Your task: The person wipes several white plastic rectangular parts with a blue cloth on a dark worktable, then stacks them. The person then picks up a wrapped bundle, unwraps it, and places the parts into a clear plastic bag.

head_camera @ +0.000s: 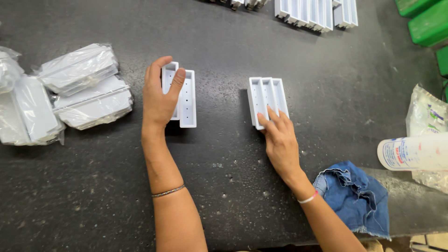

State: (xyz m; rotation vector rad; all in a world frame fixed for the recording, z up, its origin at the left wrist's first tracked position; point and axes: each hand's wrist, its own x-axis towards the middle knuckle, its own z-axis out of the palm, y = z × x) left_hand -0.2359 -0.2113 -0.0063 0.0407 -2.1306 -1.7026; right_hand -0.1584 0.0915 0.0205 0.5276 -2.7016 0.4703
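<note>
The left hand (158, 95) rests over a white plastic tray with a row of holes (183, 95) near the middle of the dark bench (224, 186); thumb and fingers are curled round its left wall in a light grasp. The right hand (280, 140) lies with fingers extended and close together, tips touching the near end of a white three-channel tray (267, 96), holding nothing. Both trays appear light, stiff, thin-walled and smooth, probably slippery; grip them across the long side walls. Bagged white parts (86, 86) lie toward the left edge, a denim cloth (359, 196) at the near right edge.
</note>
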